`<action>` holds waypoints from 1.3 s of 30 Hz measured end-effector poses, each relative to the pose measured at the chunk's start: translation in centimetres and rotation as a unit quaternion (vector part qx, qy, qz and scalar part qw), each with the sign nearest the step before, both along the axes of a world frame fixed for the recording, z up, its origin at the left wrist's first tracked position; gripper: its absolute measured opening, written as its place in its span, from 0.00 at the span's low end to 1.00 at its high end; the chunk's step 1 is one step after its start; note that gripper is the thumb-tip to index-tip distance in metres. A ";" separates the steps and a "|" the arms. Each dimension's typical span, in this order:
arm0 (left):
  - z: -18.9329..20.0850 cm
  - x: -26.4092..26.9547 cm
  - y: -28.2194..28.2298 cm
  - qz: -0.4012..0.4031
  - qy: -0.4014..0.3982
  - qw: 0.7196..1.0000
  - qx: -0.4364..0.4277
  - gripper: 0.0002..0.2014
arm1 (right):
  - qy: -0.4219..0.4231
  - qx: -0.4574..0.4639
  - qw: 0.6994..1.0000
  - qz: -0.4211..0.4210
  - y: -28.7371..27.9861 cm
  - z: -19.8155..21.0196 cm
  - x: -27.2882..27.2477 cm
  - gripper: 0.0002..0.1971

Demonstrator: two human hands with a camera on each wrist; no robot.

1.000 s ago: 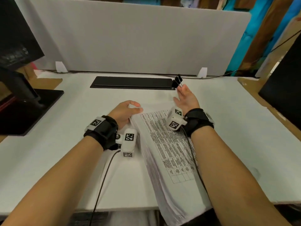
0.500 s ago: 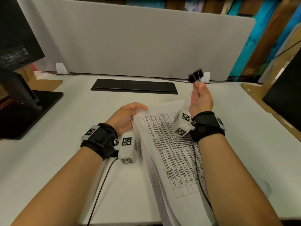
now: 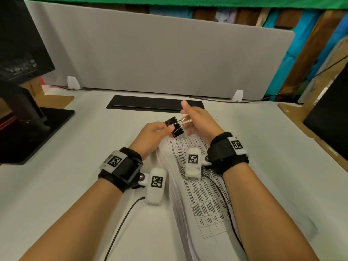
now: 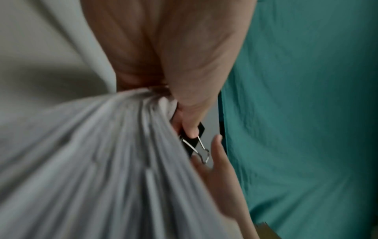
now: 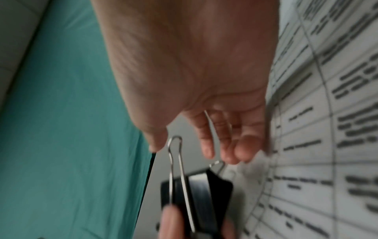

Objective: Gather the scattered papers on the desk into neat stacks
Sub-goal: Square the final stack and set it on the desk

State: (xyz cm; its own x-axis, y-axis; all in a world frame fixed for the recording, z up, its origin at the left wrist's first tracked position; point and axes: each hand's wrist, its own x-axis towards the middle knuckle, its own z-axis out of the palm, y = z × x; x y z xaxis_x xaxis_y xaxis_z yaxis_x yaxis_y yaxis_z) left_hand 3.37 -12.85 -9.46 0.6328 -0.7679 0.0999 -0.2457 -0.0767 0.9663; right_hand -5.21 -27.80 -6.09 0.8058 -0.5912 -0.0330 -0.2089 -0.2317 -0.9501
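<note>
Left hand: my left hand (image 3: 153,133) pinches the black binder clip (image 3: 174,127) by its body, thumb on top.
Right hand: my right hand (image 3: 197,121) is relaxed, fingers extended beside the clip's wire handles, gripping nothing.
Papers: the paper stack (image 3: 197,187) lies on the desk (image 3: 66,185) beneath both wrists, printed table uppermost, left edges fanned.
Clip position: held above the stack's far end.

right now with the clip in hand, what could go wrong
1. The left hand pinches the binder clip and the paper stack at once, so either grip may slip.
2. The right hand has open fingers around the wire handles, so the clip could snap shut early.
3. The stack's left edge is fanned, so clipping now would lock the sheets uneven.
</note>
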 end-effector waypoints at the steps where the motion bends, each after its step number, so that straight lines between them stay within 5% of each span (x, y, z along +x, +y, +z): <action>1: -0.1 -0.2 -0.2 0.011 -0.022 1.000 0.001 0.14 | 0.020 -0.012 0.999 -0.025 0.3 0.0 0.2 0.26; 6: 0.4 -1.3 -0.7 0.035 -0.094 0.995 0.001 0.15 | -0.058 -0.053 0.987 -0.140 0.9 -0.1 1.0 0.21; 20: 0.7 -1.5 -0.5 0.023 -0.076 0.997 0.010 0.09 | -0.103 -0.080 0.974 -0.187 1.3 -0.3 1.1 0.19; 25: -0.5 -0.1 -0.2 0.019 0.059 0.998 -0.010 0.11 | -0.067 0.113 0.962 -0.237 -1.8 -2.8 1.1 0.13; 29: -0.7 0.2 -0.1 0.020 0.159 0.987 0.012 0.14 | -0.194 0.336 0.888 -0.247 -3.0 -3.3 0.1 0.08; 32: 0.0 -0.6 0.3 0.024 0.204 0.979 0.003 0.16 | -0.248 0.371 0.848 -0.287 -3.5 -2.8 -0.7 0.06; 35: 1.5 -1.6 0.4 0.039 0.171 0.984 -0.030 0.18 | -0.217 0.263 0.878 -0.337 -4.0 -1.2 -1.7 0.10; 37: 3.3 -2.6 0.8 0.038 0.057 0.997 -0.047 0.19 | -0.217 0.042 0.909 -0.352 -3.8 1.1 -2.9 0.16; 39: 5.3 -3.9 1.5 0.033 -0.058 0.996 -0.066 0.19 | -0.280 -0.250 0.876 -0.301 -2.4 4.3 -4.5 0.17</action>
State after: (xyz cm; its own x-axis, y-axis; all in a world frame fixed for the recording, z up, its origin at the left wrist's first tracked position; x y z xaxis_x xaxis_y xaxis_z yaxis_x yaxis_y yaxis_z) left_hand -0.50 -11.37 -4.15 0.6596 -0.7003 0.2730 -0.3555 0.0295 0.9342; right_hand -9.74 -30.16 -1.75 0.1493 -0.7421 0.6535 0.0309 -0.6570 -0.7532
